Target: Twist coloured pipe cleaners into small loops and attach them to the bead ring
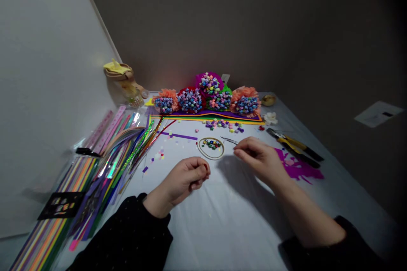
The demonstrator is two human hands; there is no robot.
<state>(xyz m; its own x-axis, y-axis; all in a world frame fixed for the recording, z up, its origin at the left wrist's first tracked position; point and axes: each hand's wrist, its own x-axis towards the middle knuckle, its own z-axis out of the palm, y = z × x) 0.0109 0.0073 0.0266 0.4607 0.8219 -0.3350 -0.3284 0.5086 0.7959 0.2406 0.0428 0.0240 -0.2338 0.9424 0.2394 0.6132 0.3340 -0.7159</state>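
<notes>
My left hand [187, 178] is closed, thumb pressed against the curled fingers. A dark red spot shows at its fingertips, too small to name. My right hand [260, 160] is pinched closed to the right of a ring-shaped rim [199, 149]. Inside that rim lie several small shiny folded stars [212, 144]. A thin pointed metal tool [228, 139] shows just beyond my right fingertips; whether they touch it, I cannot tell. Behind the ring, loose pastel paper stars [222, 124] are scattered. A purple paper strip [182, 136] lies to the left, near tiny paper scraps [162, 151].
Star bouquets [190, 100] line the back on coloured sheets [206, 115]. Bundled paper strips [66, 182] and glittery strips [140, 152] cover the left, below a wooden hand figure [125, 78]. On the right lie yellow-handled pliers [294, 145] and cut magenta paper [302, 169].
</notes>
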